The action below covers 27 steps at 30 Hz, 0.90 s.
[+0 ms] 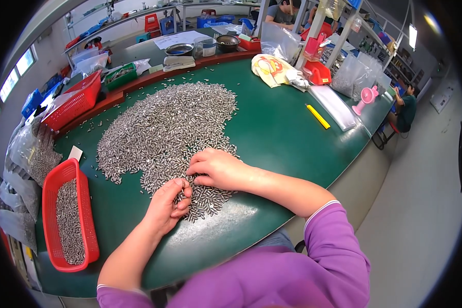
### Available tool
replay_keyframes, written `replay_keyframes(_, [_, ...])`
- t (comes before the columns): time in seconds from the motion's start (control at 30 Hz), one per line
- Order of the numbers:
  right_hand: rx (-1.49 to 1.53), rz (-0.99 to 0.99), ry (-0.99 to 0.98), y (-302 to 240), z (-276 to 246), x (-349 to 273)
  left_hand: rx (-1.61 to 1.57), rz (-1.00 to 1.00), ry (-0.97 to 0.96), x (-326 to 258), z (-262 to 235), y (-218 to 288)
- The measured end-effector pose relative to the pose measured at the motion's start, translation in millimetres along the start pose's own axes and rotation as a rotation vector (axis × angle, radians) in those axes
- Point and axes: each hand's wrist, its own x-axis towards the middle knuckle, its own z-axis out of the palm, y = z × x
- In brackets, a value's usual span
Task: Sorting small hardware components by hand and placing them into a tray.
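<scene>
A pile of parts is spreading across a table, with a left hand and a right hand resting side by side at its near end. At left, a near basket is holding more parts, bags lying left of it. Behind the pile, a jar is standing between two bowls, a far basket sitting to their left. At right, a pack is lying between a stick and a fan.

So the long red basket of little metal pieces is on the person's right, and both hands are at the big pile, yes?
Not quite: the head view shows the long red basket of little metal pieces on the left, not right. The left hand and right hand are both at the big pile.
</scene>
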Motion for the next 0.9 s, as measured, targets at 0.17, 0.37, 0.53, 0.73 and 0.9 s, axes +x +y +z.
replay_keyframes(0.17, [-0.043, 0.019, -0.017, 2, 5, 1, -0.028, -0.006, 0.019, 1, -3, -1])
replay_keyframes(0.37, [-0.046, -0.012, 0.172, -9, -8, 5, 0.025, 0.028, 0.005, -1, 1, 0])
replay_keyframes(0.53, [0.175, -0.021, 0.205, -28, -18, 8, 0.005, 0.054, -0.025, -1, -1, -1])
replay_keyframes(0.73, [-0.024, -0.081, 0.26, -27, -17, 6, 0.005, 0.055, -0.043, 0, -1, -2])
replay_keyframes(0.9, [-0.222, -0.213, 0.248, -26, -21, 6, 0.003, 0.064, -0.018, 1, 0, -3])
